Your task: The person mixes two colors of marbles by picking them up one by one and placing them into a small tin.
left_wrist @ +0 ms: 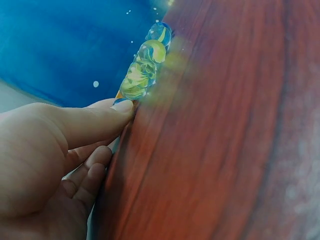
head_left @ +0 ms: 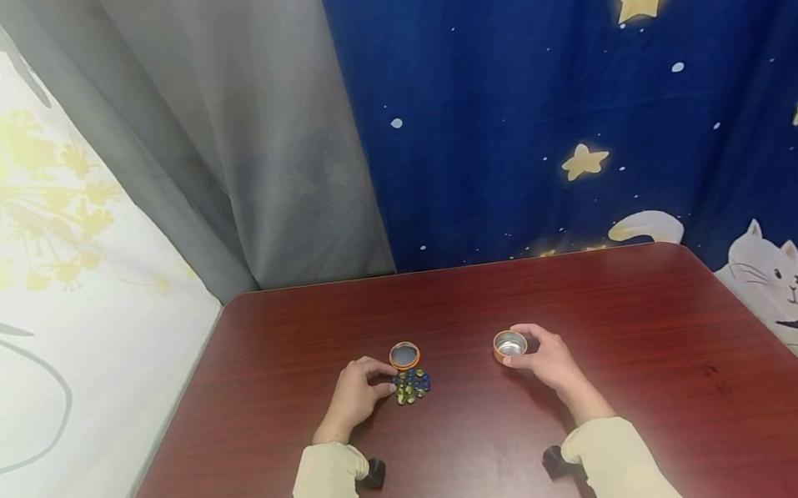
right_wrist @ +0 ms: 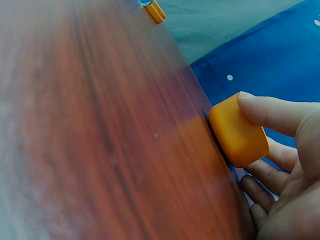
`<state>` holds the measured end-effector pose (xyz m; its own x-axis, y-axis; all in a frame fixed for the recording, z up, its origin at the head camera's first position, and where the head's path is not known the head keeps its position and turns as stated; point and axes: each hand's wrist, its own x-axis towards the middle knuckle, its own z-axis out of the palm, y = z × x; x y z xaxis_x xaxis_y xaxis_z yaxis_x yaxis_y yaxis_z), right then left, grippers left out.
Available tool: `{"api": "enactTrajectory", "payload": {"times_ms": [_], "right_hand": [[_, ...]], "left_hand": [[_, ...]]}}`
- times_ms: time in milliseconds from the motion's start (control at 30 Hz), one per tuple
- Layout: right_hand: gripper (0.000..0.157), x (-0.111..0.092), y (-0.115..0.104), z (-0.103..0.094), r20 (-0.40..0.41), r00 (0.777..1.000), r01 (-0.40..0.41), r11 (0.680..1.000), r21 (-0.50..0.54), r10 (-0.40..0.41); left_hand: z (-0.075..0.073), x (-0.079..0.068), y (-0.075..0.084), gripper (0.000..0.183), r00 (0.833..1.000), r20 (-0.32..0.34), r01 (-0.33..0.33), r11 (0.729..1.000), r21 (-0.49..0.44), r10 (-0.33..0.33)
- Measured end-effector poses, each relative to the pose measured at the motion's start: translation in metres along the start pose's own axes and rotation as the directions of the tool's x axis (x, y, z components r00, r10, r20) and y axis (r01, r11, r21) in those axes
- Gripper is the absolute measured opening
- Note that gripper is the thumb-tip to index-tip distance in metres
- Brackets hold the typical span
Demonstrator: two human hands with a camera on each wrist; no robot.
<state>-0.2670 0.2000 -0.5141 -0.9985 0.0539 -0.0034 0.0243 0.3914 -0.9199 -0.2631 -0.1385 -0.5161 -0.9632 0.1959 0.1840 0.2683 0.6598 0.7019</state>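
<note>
Several glass marbles [head_left: 413, 385], clear with yellow-green or blue swirls, lie in a cluster on the table. At the cluster's left edge my left hand [head_left: 355, 392] pinches a blue marble [left_wrist: 122, 101] between thumb and index finger; the thumb hides most of it. Just behind the cluster lies a round orange-rimmed lid [head_left: 405, 356], its grey inside facing up. Farther right, my right hand [head_left: 545, 356] grips a small round orange tin [right_wrist: 239, 131] by its side, thumb in front and fingers behind. The tin stands upright, uncovered, with a shiny silver inside.
The dark red wooden table [head_left: 474, 475] has rounded far corners. Behind it hang a grey curtain [head_left: 277, 130] and a blue curtain [head_left: 486, 103] with stars and a cat. A white patterned cloth [head_left: 76, 325] hangs along the left side.
</note>
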Motion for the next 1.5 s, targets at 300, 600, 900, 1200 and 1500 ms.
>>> {"api": "enactTrajectory", "payload": {"times_ms": [300,600,900,1200,1500], "right_hand": [[0.059,-0.002,0.004,0.001,-0.002,1.000,-0.019,1.000,-0.013,0.019],[0.059,-0.003,0.009,0.002,-0.010,1.000,-0.022,1.000,0.001,0.022],[0.059,-0.005,0.007,0.001,-0.006,1.000,-0.022,1.000,-0.013,0.022],[0.059,0.000,0.002,-0.001,-0.009,1.000,-0.013,1.000,-0.010,0.013],[0.060,-0.001,0.003,-0.001,-0.009,1.000,-0.021,1.000,-0.021,0.021]], "left_hand": [[0.002,-0.004,-0.003,0.017,1.000,0.001,0.013,1.000,0.011,-0.013],[0.003,-0.007,-0.004,0.015,1.000,0.000,0.031,0.999,0.009,-0.031],[0.000,-0.007,0.001,0.013,0.998,-0.017,0.059,0.998,-0.037,-0.060],[-0.006,-0.002,0.004,0.012,0.996,-0.045,0.068,0.995,-0.070,-0.071],[-0.004,0.000,0.007,0.014,0.997,-0.058,0.040,0.989,-0.145,-0.049]]}}
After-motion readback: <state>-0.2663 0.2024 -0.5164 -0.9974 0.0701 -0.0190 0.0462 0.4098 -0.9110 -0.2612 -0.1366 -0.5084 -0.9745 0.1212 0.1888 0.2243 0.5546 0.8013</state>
